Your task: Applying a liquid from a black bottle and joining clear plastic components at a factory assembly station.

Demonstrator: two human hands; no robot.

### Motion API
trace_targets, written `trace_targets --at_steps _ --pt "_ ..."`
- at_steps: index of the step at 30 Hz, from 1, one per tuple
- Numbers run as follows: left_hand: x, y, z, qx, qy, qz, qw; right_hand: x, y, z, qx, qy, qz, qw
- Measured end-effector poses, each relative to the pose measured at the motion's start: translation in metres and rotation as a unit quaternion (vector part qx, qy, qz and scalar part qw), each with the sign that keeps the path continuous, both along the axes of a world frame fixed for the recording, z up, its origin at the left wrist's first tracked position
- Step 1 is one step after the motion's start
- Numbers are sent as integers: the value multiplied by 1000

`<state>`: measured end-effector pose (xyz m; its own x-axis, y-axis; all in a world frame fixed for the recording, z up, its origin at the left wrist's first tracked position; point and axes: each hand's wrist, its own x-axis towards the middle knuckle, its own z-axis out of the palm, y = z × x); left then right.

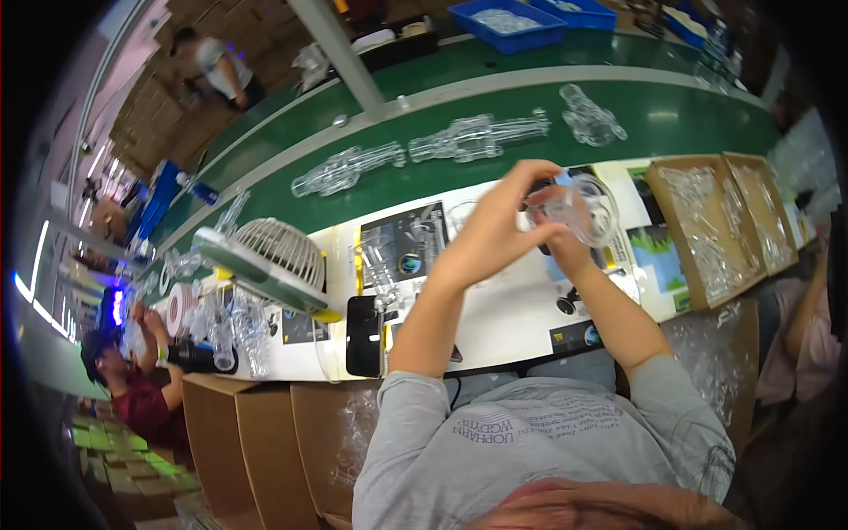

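Grey cloth of the wearer's T-shirt [539, 442] fills the lower middle, with open cardboard boxes [265, 446] to its left, below the near edge of the white table [495, 318]. A black smartphone [363, 336] lies near that edge, and a green-and-white fan [274, 261] stands just beyond it to the left.

Both hands are raised over the table around a clear, round-mouthed vessel [594, 212], its wide rim facing right. The left hand [503, 216] has its grip curved about the narrower end, pinching it between thumb and fingers. The right hand [570, 250] comes up close behind the vessel; its fingers are partly hidden, so I cannot tell how its grip is set.

To the right, a shallow cardboard tray [655, 199] holds clear pieces; at the far left a co-worker in a maroon top [146, 411] sits beside the table.

Past the table runs a green conveyor belt [680, 115], carrying three long clear pieces [477, 139] in a loose row. Farther off are blue bins [521, 37] and, upper left, a person in a pale shirt [221, 69].
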<state>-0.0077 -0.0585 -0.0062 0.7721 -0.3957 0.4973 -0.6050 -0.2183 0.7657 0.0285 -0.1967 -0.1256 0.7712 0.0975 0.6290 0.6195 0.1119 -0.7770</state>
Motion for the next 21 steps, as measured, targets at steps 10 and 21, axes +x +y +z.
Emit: trace_targets --at_steps 10,21 --pt "-16 51 23 -198 -114 129 965 81 -60 12 289 243 3 926" --pt "-22 82 35 -301 -195 194 913 231 -111 -15 464 401 101 783"
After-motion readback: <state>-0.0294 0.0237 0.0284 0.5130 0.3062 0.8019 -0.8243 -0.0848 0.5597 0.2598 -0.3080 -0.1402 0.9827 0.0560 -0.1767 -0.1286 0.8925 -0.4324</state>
